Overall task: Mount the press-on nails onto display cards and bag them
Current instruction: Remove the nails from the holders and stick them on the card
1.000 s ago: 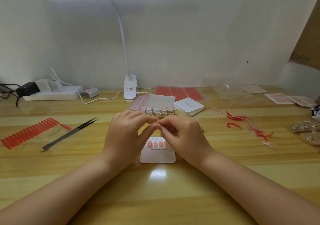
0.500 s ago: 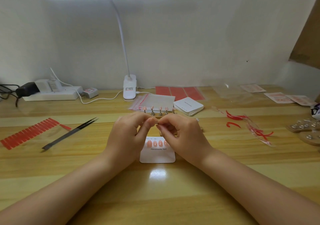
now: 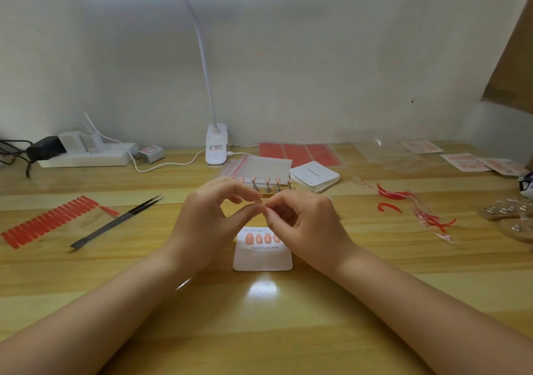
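A white display card (image 3: 262,259) printed "Handmade Nail" lies on the desk with a row of pink press-on nails (image 3: 261,238) stuck on it. My left hand (image 3: 207,224) and my right hand (image 3: 305,224) meet fingertip to fingertip just above the card's far edge. Each pinches with thumb and forefinger at the same spot, on a tiny piece too small to identify. My right hand hides the right end of the nail row. Behind my hands, more pink nails sit on a row of small metal stands (image 3: 266,184).
Zip bags (image 3: 259,165) and a stack of blank cards (image 3: 314,176) lie behind the stands. Black tweezers (image 3: 118,220) and a red adhesive strip sheet (image 3: 49,221) are at left. Peeled red backings (image 3: 415,210) and wooden nail holders (image 3: 507,216) are at right; the lamp base (image 3: 216,149) and power strip (image 3: 86,155) stand at the back.
My hands stay together over the card. My left hand's fingers have spread into a wider ring, and more of the nail row on the card shows.
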Demonstrator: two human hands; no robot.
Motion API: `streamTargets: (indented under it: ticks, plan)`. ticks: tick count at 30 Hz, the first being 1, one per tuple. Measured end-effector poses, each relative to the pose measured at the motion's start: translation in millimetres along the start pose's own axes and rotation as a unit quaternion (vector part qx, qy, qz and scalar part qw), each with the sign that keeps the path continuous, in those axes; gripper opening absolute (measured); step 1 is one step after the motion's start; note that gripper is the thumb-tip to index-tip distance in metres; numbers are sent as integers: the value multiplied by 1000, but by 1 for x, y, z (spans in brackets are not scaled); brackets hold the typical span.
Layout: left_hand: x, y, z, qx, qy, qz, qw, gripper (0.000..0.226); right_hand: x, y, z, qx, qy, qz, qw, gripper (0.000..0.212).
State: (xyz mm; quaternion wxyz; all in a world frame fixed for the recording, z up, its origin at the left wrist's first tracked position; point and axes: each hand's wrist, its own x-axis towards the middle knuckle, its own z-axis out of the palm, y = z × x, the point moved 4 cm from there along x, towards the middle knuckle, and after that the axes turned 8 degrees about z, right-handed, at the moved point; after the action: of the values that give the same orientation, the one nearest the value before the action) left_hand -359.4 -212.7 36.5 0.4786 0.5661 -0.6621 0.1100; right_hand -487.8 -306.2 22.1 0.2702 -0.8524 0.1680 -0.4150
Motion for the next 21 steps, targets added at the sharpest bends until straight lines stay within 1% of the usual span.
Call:
streamTargets:
  ticks: [3, 7, 10, 18, 21]
  plan:
    - [0, 5, 0, 15, 15, 37, 999, 15, 0, 1, 0, 31, -7, 41, 999, 4]
    - [0, 4, -3, -34, 31, 29, 999, 12, 1, 2, -1, 72, -7, 90, 993, 5]
    - [2, 7, -4, -27, 34, 52, 998, 11, 2, 3, -1, 100, -14, 120, 988, 5]
    - [2, 11, -4, 7, 47, 56, 997, 12, 3, 4, -1, 104, -12, 144, 984, 7]
    - [1, 14, -6, 14, 64, 57, 996, 11, 3, 8, -2, 92, 5, 166, 982, 10]
